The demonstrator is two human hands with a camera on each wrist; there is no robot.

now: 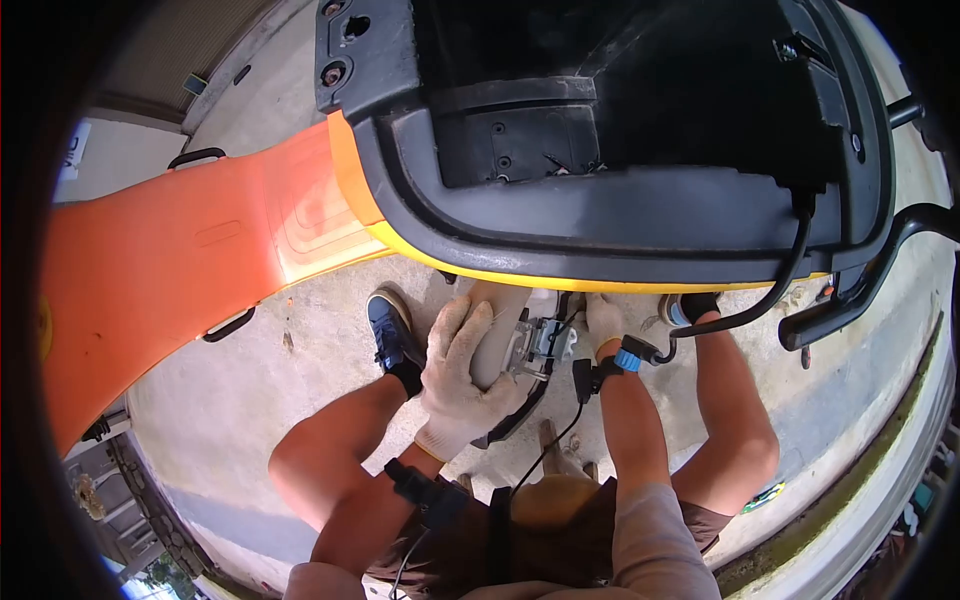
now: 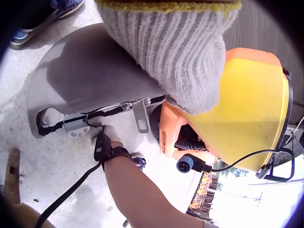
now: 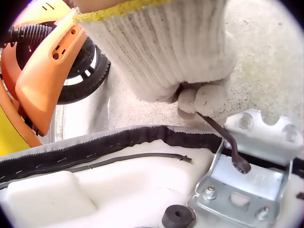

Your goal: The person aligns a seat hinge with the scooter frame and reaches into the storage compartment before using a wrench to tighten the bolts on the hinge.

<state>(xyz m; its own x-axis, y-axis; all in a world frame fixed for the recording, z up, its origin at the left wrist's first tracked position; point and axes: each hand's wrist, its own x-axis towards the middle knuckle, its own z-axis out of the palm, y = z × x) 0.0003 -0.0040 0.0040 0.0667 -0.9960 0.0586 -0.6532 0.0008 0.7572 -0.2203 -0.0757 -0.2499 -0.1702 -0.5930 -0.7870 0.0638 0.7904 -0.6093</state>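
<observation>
A grey padded seat (image 2: 90,71) stands tilted between the knees, its white underside (image 3: 133,185) facing the right hand. My gloved left hand (image 1: 455,375) grips the seat over its grey cover, fingers bent across it and thumb near the edge. A silver hinge bracket (image 3: 242,183) sits at one end of the underside, with nuts on its plate. My gloved right hand (image 1: 602,318) holds a dark ring wrench (image 3: 223,130), whose ring end overlaps the bracket in the right wrist view. The glove's cuff hides part of the right-hand grip.
Ahead is a vehicle body with a black storage tub (image 1: 640,215) and yellow rim. An orange panel (image 1: 200,220) extends left. A black bar (image 1: 870,280) juts out at right. A cable with a blue-ringed connector (image 1: 628,355) hangs over the right wrist. Feet stand on concrete.
</observation>
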